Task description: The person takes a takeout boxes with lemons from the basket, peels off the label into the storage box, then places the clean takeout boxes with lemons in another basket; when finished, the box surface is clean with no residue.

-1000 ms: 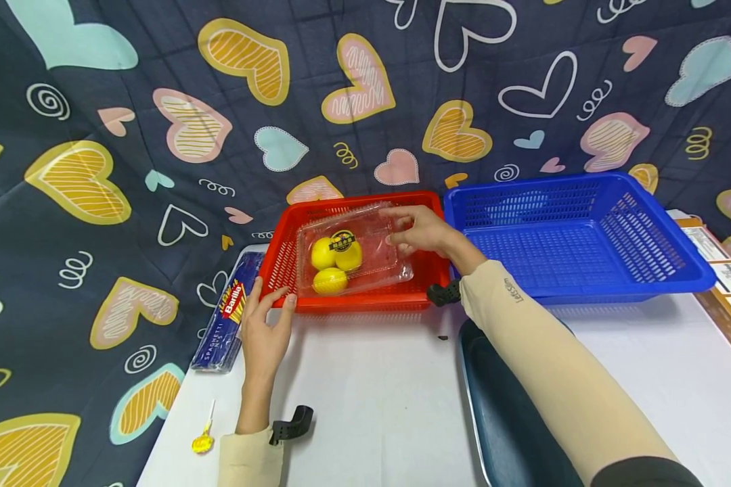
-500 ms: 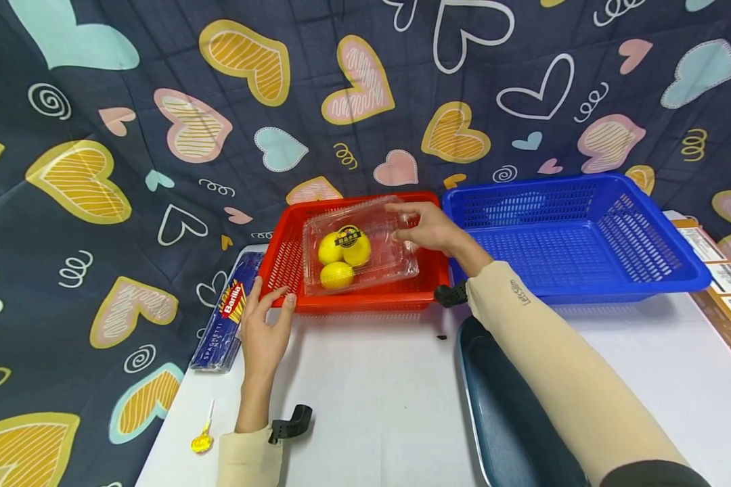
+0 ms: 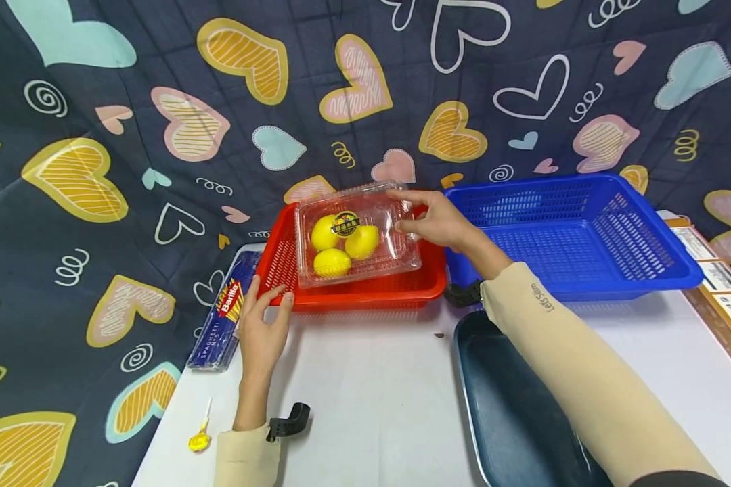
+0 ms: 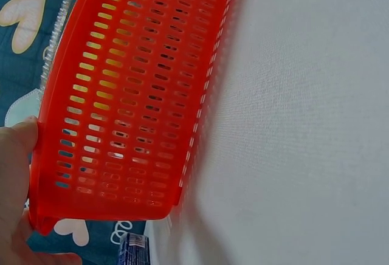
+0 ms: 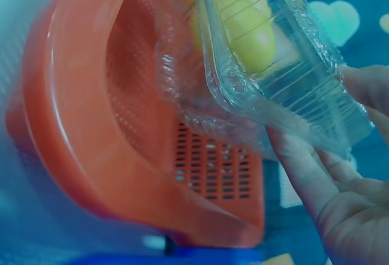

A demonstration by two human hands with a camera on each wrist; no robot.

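Observation:
A clear plastic clamshell box (image 3: 382, 203) with a black round label holds three lemons (image 3: 332, 262). My right hand (image 3: 441, 220) grips the box's right end, thumb and fingers on opposite faces in the right wrist view. The box is tilted above the red basket (image 3: 365, 299), its far edge higher than the basket's back rim in the head view. My left hand (image 3: 264, 335) holds the basket's near left corner, with the thumb on the rim. The left wrist view shows the slotted basket wall (image 4: 134, 95) up close, with yellow showing through.
A blue basket (image 3: 542, 250) stands right beside the red one. In front of it lies a dark tray (image 3: 512, 406), partly under my right arm. A blue spaghetti pack (image 3: 216, 341) and a yellow lollipop (image 3: 200, 441) lie left. A brown-and-white box (image 3: 727, 297) is at far right.
My right hand has raised the clamshell box with the lemons out of the red basket and tilted it. My left hand has stayed at the basket's corner.

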